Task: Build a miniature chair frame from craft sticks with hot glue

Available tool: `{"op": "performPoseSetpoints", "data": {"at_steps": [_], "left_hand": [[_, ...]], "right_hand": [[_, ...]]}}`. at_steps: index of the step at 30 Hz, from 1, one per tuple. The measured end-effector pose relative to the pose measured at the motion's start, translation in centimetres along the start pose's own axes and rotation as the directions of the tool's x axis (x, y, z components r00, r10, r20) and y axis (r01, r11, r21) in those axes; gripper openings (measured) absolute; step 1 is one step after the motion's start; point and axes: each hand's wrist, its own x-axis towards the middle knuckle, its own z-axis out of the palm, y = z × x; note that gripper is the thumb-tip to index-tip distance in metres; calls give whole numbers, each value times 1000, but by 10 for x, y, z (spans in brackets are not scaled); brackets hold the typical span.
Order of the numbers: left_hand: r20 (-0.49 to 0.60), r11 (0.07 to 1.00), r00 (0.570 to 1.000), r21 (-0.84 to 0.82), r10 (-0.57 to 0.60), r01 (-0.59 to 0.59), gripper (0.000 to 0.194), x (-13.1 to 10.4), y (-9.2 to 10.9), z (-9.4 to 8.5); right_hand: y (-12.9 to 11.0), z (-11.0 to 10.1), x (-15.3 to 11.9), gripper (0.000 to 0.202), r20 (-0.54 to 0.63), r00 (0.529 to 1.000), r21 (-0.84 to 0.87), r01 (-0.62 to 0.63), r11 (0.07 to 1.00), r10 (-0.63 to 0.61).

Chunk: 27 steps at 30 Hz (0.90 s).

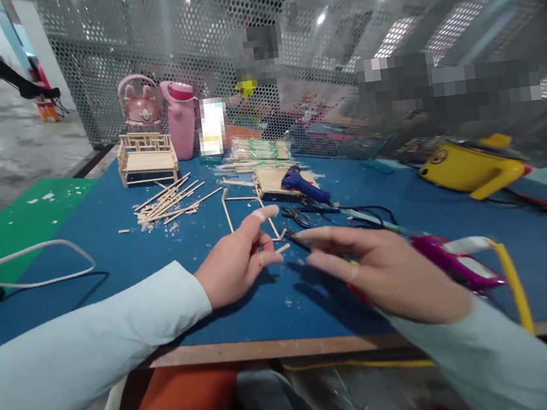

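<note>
My left hand (237, 258) is over the blue table, thumb and index finger apart, beside a thin wooden stick frame (228, 215) that lies flat. A short stick piece (283, 248) shows just past its thumb; whether they touch is unclear. My right hand (373, 262) holds tweezers (298, 240), their dark tips pointing at the frame's near right corner. Pliers (295, 215) lie behind both hands. A pile of loose sticks (169, 200) rests at the left, in front of a small wooden bench model (148, 158). Further back, a blue glue gun (305, 185) leans on another wooden piece (271, 182).
Behind stand a pink bottle (182, 123), a pink lantern-like item (141, 108), a lit phone (212, 126) and bundled sticks (260, 148) before a mesh screen. A yellow device (471, 166) and a purple device (458, 263) with cables lie at the right. The table's front edge (250, 350) is near.
</note>
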Motion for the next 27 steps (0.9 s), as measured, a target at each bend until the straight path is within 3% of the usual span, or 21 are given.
{"op": "performPoseSetpoints", "data": {"at_steps": [3,7,10,13,16,21,27], "left_hand": [[-45,996,997,64,60,-57,52,4,-6,-6],[-95,987,990,136,100,-86,49,14,-16,-20],[-58,991,995,119,76,-68,51,21,-22,-31],[-60,998,998,56,6,-3,57,26,-31,-41],[-35,991,995,85,-96,99,66,29,-41,-47],[138,974,974,163,-180,157,86,26,-45,-46],[130,963,973,217,-193,162,90,24,-44,-41]], "right_hand": [[-21,20,23,23,11,998,187,64,980,-67],[-20,33,53,24,9,990,322,129,938,-139],[-12,43,62,23,-157,982,319,150,936,-104],[-6,58,61,25,-273,962,339,69,938,28],[-2,70,59,26,-208,976,306,2,952,64],[2,77,62,23,-150,988,189,53,981,-24],[3,81,64,24,-61,997,203,58,977,-47]]}}
